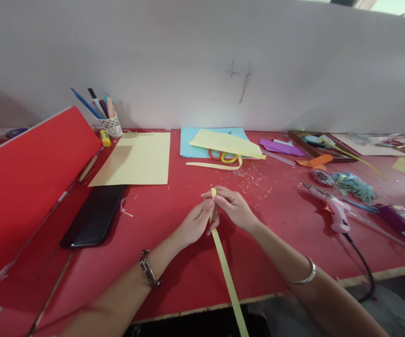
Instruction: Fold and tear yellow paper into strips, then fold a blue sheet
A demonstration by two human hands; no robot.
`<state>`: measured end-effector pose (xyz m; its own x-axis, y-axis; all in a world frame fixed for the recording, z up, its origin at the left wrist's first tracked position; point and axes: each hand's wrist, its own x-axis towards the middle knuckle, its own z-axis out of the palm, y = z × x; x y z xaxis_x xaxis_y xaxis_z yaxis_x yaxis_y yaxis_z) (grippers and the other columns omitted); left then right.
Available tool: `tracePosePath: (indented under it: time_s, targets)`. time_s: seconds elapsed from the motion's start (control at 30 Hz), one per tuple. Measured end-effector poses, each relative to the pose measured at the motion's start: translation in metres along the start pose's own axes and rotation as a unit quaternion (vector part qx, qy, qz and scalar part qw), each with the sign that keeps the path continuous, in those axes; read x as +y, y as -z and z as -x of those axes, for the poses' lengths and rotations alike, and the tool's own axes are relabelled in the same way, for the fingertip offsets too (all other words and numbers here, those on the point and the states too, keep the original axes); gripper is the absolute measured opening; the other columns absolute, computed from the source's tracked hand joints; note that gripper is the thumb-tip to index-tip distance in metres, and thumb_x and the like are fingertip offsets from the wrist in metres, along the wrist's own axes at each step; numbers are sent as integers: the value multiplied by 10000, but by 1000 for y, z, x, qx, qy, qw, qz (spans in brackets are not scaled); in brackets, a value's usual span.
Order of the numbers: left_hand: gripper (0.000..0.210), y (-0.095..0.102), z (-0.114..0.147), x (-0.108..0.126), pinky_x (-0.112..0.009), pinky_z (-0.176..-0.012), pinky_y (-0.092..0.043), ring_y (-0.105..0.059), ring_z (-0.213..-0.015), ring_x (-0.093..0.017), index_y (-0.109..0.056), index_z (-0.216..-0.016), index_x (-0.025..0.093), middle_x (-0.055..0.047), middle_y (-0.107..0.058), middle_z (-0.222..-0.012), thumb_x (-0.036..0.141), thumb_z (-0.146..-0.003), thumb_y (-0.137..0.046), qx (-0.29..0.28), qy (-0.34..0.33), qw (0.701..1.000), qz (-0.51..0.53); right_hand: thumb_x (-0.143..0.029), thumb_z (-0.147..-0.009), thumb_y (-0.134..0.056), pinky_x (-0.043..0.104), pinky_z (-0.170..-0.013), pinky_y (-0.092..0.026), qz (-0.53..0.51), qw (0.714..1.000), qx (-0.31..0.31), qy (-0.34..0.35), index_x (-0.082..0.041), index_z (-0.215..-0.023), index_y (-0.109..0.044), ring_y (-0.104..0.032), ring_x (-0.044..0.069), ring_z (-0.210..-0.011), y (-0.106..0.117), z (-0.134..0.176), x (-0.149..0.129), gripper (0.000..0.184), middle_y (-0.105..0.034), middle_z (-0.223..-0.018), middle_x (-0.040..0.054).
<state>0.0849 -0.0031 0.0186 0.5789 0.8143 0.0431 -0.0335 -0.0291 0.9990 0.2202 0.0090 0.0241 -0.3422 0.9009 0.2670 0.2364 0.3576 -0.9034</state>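
A long, narrow strip of pale yellow paper (228, 276) runs from between my hands down past the table's front edge. Its upper end pokes out above my fingertips. My left hand (198, 220) pinches the strip with thumb and fingers. From the other side, my right hand (233, 207) grips the same end, its thumb close to the left thumb. Both hands are just above the red table, and the fingers behind the paper are partly hidden. Beyond them lie another yellow strip (209, 165) with a curled end and scissors (228, 158) partly under a yellow sheet (223, 142).
A yellow sheet (139, 157) overlaps a black phone (93, 217) at left, beside a red board (30, 182) and a pen cup (112, 125). On the right are a pink glue gun (332, 208), its cord, tangled thread (353, 186) and a purple box (402, 222). Paper scraps litter the middle.
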Motion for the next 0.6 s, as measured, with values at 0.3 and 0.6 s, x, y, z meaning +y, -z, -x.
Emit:
tracePosePath:
  time_s: [0.3, 0.6]
  targets:
    - [360, 2, -1, 1, -215, -446, -320, -322, -359, -63, -356, -664, 196, 84, -390, -420, 487, -826, -220, -21, 18, 997, 66, -402, -819, -377, 217, -596, -437, -23, 999, -8, -26, -210, -899, -648, -493, 63, -544, -2, 0, -1, 342, -519, -698, 0]
    - [367, 2, -4, -2, -220, -452, -334, -349, -386, -73, -368, -658, 197, 79, -387, -431, 520, -799, -264, -3, 47, 997, 58, -444, -816, -366, 216, -560, -432, -20, 999, 33, -38, -194, -853, -658, -488, 67, -524, -4, 0, -1, 387, -499, -644, -3]
